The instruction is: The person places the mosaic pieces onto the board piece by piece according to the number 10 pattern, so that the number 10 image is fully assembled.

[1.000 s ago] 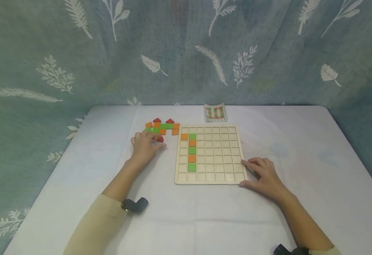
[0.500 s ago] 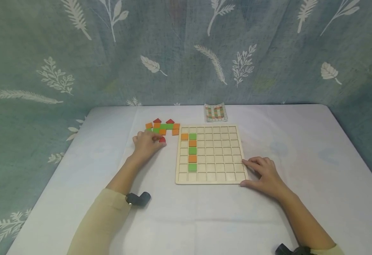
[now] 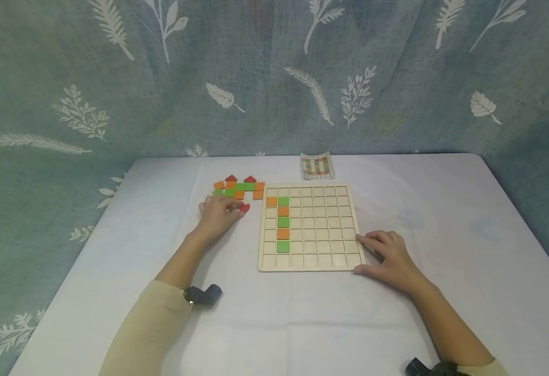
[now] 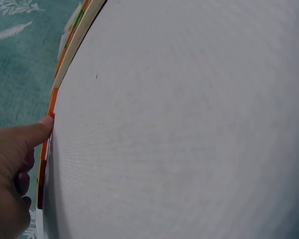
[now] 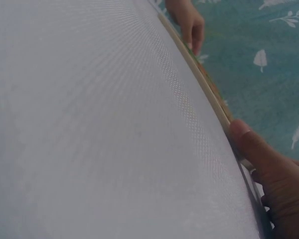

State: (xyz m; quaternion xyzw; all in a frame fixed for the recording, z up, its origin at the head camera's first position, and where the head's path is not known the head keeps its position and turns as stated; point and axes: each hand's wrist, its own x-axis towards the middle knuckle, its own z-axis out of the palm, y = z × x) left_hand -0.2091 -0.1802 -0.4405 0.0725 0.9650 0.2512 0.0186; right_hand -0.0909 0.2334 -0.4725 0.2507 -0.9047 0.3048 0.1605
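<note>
Beside board (image 3: 310, 224), left grip (image 3: 217, 215) pinching red piece (image 3: 245, 208), right grip (image 3: 389, 259) relaxed, cells (image 3: 325, 235) in head view only

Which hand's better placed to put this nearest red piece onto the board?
Probably your left hand: it pinches the red piece left of the board, while your right hand touches the board's right edge.

A blue-green backdrop (image 3: 255, 130), printed with pale leaves (image 3: 483, 106), feathery fronds (image 3: 313, 86) and branching sprigs (image 3: 357, 99), rises behind the far edge of a broad white surface (image 3: 326, 318) and continues down along both its sides, while soft, diffuse light falls across the rounded far corners and shallow creases.
</note>
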